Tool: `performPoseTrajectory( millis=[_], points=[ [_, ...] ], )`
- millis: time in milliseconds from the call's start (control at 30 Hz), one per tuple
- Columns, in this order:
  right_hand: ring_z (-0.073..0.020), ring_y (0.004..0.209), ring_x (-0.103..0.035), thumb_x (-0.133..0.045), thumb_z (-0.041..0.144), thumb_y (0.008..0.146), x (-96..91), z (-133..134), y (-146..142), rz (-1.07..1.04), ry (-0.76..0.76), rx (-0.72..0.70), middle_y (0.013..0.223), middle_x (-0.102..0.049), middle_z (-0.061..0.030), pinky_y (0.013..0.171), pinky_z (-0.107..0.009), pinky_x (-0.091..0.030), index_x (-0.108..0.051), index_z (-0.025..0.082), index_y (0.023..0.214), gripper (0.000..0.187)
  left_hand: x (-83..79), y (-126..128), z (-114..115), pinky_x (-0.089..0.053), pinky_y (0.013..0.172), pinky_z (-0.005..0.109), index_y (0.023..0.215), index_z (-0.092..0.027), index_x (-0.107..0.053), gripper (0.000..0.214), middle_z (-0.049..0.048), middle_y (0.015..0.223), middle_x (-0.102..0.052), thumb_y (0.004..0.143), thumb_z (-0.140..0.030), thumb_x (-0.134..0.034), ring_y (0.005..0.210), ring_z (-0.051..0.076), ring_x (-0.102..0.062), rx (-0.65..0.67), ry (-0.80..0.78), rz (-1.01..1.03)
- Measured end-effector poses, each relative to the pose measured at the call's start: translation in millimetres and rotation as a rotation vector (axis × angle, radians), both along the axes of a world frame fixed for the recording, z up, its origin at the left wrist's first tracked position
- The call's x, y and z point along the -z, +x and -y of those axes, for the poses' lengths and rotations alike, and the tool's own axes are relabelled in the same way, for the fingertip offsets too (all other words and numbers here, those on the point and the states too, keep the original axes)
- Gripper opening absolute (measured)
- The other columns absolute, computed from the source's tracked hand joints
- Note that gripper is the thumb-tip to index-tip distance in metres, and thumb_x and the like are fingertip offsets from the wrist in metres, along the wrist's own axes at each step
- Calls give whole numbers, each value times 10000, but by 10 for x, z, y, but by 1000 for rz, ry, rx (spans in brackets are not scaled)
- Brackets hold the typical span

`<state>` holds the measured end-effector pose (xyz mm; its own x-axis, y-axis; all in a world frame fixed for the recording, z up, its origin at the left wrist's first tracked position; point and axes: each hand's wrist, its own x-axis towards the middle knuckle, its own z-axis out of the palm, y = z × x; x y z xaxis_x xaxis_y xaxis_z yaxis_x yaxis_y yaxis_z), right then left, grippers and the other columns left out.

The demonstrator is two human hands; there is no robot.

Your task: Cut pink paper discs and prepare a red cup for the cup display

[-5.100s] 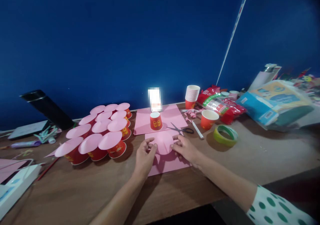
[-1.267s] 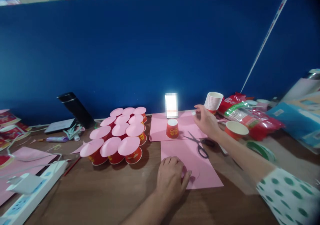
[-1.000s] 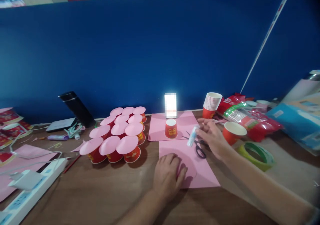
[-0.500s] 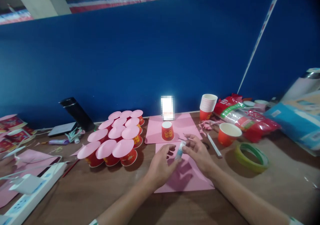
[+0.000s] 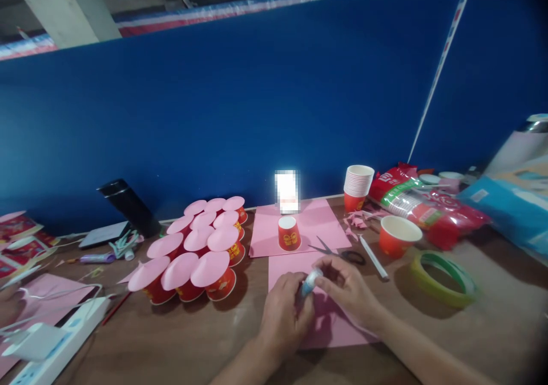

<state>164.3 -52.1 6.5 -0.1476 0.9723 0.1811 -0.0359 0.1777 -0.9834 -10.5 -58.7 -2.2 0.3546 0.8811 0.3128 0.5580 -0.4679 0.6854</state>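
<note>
A small glue stick [image 5: 309,284], light blue with a whitish end, is held up over the pink paper [image 5: 331,336]. My left hand [image 5: 282,312] is closed around its lower body. At its upper end, the thumb and fingers of my right hand [image 5: 351,287] pinch the whitish cap. Just beyond my hands stands an upside-down red paper cup [image 5: 290,236] with a gold pattern, on another pink sheet [image 5: 319,222]. Dark scissors [image 5: 342,253] lie open beside the right hand.
Several upturned red cups topped with pink paper discs [image 5: 210,268] fill the left. To the right are stacked cups [image 5: 358,182], a single upright cup [image 5: 398,235], a white pen [image 5: 374,257] and a tape roll [image 5: 443,279]. A power strip [image 5: 64,342] lies lower left, near another person's hand [image 5: 9,311].
My left hand has wrapped more fully round the glue stick, and my right fingers have closed on its cap. The view has tilted slightly, so the table sits lower and the scissors show more.
</note>
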Motion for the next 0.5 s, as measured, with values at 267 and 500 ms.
performPoseTrajectory(
  millis=[267, 500],
  points=[
    [-128, 674, -496, -540, 243, 882, -77, 141, -4, 383, 190, -41, 761, -536, 21, 611, -230, -414, -530, 212, 877, 33, 14, -15, 61, -487, 749, 345, 1049, -211, -523, 167, 75, 969, -641, 938, -239, -401, 878, 219, -602, 91, 2, -115],
    [-134, 594, -492, -534, 350, 893, 72, 180, 22, 592, 330, -62, 681, -541, 37, 561, -248, -371, -470, 236, 849, 138, 39, 17, 93, -472, 567, 295, 1009, -214, -497, 130, 46, 823, -691, 891, -228, -444, 686, 202, -662, 141, 200, -254]
  ],
)
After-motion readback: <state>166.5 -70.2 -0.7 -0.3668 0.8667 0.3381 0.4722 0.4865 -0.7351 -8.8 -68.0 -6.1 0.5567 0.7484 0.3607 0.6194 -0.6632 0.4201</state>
